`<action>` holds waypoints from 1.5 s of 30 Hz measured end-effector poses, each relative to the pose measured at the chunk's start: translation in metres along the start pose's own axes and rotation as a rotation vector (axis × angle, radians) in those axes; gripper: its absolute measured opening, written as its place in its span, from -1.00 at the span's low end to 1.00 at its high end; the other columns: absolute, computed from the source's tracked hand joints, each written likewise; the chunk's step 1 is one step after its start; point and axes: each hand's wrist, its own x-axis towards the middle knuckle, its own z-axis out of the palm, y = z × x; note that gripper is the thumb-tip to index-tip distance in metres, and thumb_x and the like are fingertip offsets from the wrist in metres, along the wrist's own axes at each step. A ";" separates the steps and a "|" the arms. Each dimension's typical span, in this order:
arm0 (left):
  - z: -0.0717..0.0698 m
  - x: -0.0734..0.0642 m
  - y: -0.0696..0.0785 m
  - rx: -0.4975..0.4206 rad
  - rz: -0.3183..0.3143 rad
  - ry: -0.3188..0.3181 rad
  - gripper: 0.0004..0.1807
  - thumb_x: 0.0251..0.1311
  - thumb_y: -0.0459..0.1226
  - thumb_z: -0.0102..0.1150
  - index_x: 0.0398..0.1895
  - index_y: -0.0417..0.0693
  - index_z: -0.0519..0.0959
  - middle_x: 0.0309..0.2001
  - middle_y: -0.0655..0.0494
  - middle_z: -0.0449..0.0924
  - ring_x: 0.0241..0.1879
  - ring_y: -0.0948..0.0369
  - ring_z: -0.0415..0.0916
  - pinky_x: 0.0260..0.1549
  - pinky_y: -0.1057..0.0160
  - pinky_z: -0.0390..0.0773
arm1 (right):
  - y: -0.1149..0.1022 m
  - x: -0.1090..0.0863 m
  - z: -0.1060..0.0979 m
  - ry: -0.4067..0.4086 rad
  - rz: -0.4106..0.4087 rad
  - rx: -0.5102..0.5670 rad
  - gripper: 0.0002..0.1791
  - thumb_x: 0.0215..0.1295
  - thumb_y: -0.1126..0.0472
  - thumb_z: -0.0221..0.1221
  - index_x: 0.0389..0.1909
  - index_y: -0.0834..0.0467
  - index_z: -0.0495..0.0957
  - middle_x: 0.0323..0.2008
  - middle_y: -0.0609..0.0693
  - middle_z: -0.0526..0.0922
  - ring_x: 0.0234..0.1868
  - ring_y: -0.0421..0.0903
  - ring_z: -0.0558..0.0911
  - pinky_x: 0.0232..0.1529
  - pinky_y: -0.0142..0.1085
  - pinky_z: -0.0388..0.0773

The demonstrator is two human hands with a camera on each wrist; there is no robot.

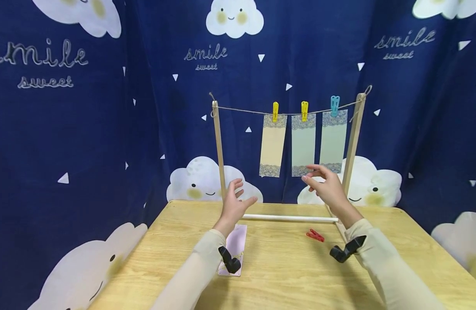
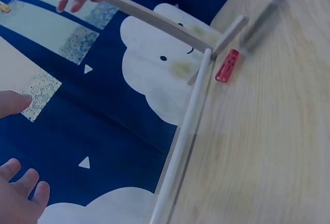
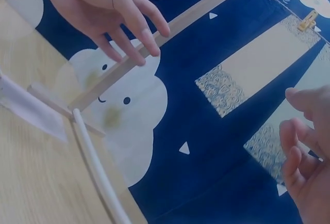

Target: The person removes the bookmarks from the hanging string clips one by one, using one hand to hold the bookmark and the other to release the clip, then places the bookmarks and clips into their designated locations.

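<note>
Three paper cards with patterned bands hang from a string: a cream card (image 1: 273, 146) under a yellow clothespin (image 1: 275, 112), a pale green card (image 1: 303, 144) under another yellow clothespin (image 1: 304, 111), and a second pale green card (image 1: 333, 140) under a blue clothespin (image 1: 335, 105). My right hand (image 1: 331, 189) is raised before the green cards, fingers loosely bent, thumb and fingertips apart and holding nothing. Its fingertips overlap the middle card's lower corner in the head view. My left hand (image 1: 233, 206) hovers by the left post, fingers spread, with nothing in it.
A wooden frame carries the string between its left post (image 1: 219, 150) and right post (image 1: 354, 142). A white rod (image 1: 288, 218) joins its base. On the table (image 1: 276, 267) lie a red clothespin (image 1: 315, 235) and a pink card (image 1: 238, 241), partly hidden by my left arm. A blue curtain (image 1: 191, 116) hangs behind.
</note>
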 end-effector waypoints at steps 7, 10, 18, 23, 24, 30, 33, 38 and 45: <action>0.012 0.021 0.003 -0.038 0.019 0.004 -0.11 0.14 -0.42 0.46 0.52 -0.05 0.22 0.47 -0.17 0.22 0.44 -0.17 0.23 0.41 -0.23 0.26 | -0.020 0.018 0.001 -0.003 -0.029 0.014 -0.42 0.49 0.06 0.27 0.41 0.20 0.43 -0.04 0.16 0.60 -0.39 -0.06 0.64 -0.52 -0.34 0.52; 0.016 0.027 0.002 -0.035 0.013 0.010 -0.09 0.13 -0.42 0.47 0.52 -0.04 0.21 0.47 -0.17 0.22 0.44 -0.18 0.23 0.40 -0.23 0.28 | -0.027 0.025 0.003 -0.006 -0.042 0.030 -0.44 0.49 0.08 0.27 0.40 0.19 0.44 -0.04 0.15 0.60 -0.39 -0.02 0.65 -0.53 -0.36 0.53; 0.023 0.037 -0.004 -0.046 -0.035 0.003 -0.10 0.20 -0.39 0.46 0.55 0.03 0.19 0.51 -0.05 0.20 0.49 -0.15 0.16 0.37 -0.16 0.37 | -0.042 0.041 0.011 -0.017 -0.103 0.070 -0.45 0.47 0.11 0.30 0.38 0.22 0.46 -0.05 0.16 0.59 -0.31 0.26 0.66 -0.44 -0.27 0.62; 0.028 0.050 -0.008 -0.087 -0.003 -0.016 -0.09 0.20 -0.37 0.46 0.56 0.03 0.19 0.51 -0.03 0.22 0.50 -0.17 0.14 0.39 -0.14 0.34 | -0.053 0.052 0.015 -0.016 -0.143 0.073 -0.47 0.46 0.12 0.30 0.36 0.21 0.48 -0.07 0.18 0.60 -0.31 0.26 0.65 -0.37 -0.21 0.67; 0.029 0.053 -0.009 -0.096 0.001 -0.024 -0.09 0.20 -0.36 0.47 0.56 0.04 0.19 0.51 -0.04 0.21 0.50 -0.17 0.13 0.41 -0.14 0.32 | -0.055 0.054 0.015 -0.014 -0.152 0.079 -0.47 0.46 0.14 0.30 0.36 0.22 0.47 -0.07 0.20 0.60 -0.35 0.23 0.64 -0.38 -0.23 0.66; 0.039 0.066 -0.011 -0.141 0.023 -0.059 -0.11 0.21 -0.40 0.43 0.56 0.01 0.19 0.51 -0.12 0.23 0.50 -0.17 0.13 0.45 -0.21 0.20 | -0.059 0.067 0.014 0.008 -0.180 0.095 -0.50 0.47 0.15 0.29 0.34 0.23 0.49 -0.10 0.17 0.60 -0.41 0.17 0.62 -0.37 -0.21 0.67; 0.041 0.067 -0.008 -0.148 0.026 -0.059 -0.12 0.20 -0.41 0.43 0.55 0.03 0.21 0.50 -0.11 0.25 0.49 -0.13 0.17 0.45 -0.20 0.21 | -0.064 0.072 0.016 0.017 -0.205 0.104 -0.51 0.48 0.15 0.28 0.33 0.24 0.48 -0.12 0.14 0.60 -0.43 0.12 0.62 -0.38 -0.22 0.68; 0.044 0.069 -0.005 -0.155 0.030 -0.060 -0.14 0.22 -0.39 0.42 0.55 0.06 0.23 0.49 -0.07 0.27 0.48 -0.11 0.18 0.44 -0.15 0.25 | -0.076 0.079 0.018 0.042 -0.256 0.083 -0.51 0.50 0.12 0.27 0.35 0.18 0.49 -0.10 0.12 0.59 -0.43 0.06 0.63 -0.34 -0.24 0.69; 0.045 0.072 -0.008 -0.173 0.016 -0.040 -0.15 0.18 -0.45 0.42 0.52 0.05 0.28 0.50 -0.15 0.25 0.46 -0.14 0.22 0.39 -0.07 0.37 | -0.093 0.094 0.027 0.107 -0.314 0.079 -0.56 0.48 0.15 0.27 0.30 0.17 0.52 -0.06 0.09 0.59 -0.46 0.03 0.63 -0.41 -0.34 0.66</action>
